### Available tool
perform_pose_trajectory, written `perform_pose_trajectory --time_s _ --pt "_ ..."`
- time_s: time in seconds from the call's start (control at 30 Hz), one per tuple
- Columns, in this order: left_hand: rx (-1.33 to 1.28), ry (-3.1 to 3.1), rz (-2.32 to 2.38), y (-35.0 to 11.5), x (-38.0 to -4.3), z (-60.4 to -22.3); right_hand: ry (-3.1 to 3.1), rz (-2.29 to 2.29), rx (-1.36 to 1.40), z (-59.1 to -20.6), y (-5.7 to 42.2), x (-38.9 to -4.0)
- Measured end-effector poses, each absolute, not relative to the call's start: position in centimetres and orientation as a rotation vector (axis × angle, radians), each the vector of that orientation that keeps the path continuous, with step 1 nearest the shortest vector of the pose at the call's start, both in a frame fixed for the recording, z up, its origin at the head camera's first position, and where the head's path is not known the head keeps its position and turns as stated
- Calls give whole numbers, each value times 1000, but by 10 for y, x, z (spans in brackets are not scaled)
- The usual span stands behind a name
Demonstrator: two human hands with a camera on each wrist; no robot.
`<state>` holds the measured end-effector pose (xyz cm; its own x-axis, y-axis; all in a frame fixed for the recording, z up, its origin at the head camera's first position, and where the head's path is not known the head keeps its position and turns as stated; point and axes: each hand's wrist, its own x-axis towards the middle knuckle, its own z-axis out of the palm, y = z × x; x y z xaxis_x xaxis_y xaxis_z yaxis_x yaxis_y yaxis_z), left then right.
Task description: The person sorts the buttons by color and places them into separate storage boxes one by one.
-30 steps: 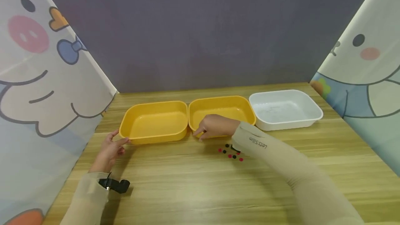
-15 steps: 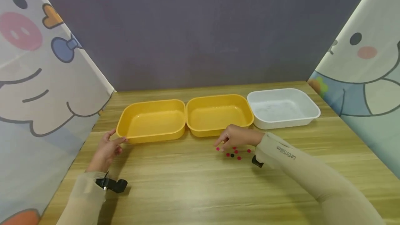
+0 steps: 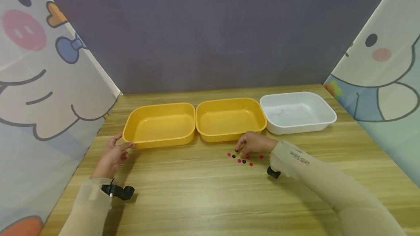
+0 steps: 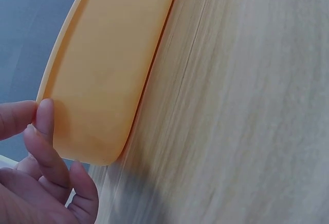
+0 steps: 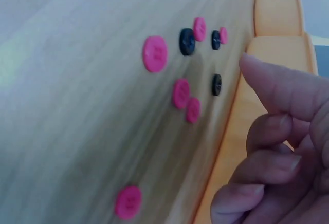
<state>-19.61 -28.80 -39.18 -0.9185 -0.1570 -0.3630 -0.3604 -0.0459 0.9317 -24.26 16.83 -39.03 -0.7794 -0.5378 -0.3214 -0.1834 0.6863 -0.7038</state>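
My left hand [image 3: 113, 156] is at the near left corner of the left yellow bin [image 3: 164, 143], thumb and a finger pinching its rim [image 4: 43, 88]; the other fingers are loosely bent. My right hand [image 3: 254, 144] is low over the table, in front of the middle yellow bin [image 3: 226, 137]. Its fingertips are right by a black button [image 5: 217, 84], nothing held between them. Around it lie more black buttons [image 3: 244, 161] and several pink buttons [image 5: 154, 53], flat on the wood. Seen from the right wrist, one finger [image 5: 277, 82] stretches out while the others curl.
A white bin [image 3: 300, 128] stands at the right end of the row, beside the middle yellow bin. Behind the wooden table [image 3: 183, 196] rises a dark grey panel [image 3: 213, 39], with cartoon-printed cloths [image 3: 49, 72] at both sides. Both wrists carry small black cameras [image 3: 123, 193].
My right hand has come from the front left corner of the middle bin, rightward and nearer, to the buttons, its fingers lately shifting slightly right. My left hand has stayed at its bin.
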Motion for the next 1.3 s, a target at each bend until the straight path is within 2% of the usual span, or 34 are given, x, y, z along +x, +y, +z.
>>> perform_pose_trajectory --time_s 0.67,1.3 --pt "-546 2059 2128 -288 -198 -390 2571 -898 -512 -408 164 -239" --pt "-558 2043 2124 -289 -195 -391 2605 -822 -631 -412 162 -239"
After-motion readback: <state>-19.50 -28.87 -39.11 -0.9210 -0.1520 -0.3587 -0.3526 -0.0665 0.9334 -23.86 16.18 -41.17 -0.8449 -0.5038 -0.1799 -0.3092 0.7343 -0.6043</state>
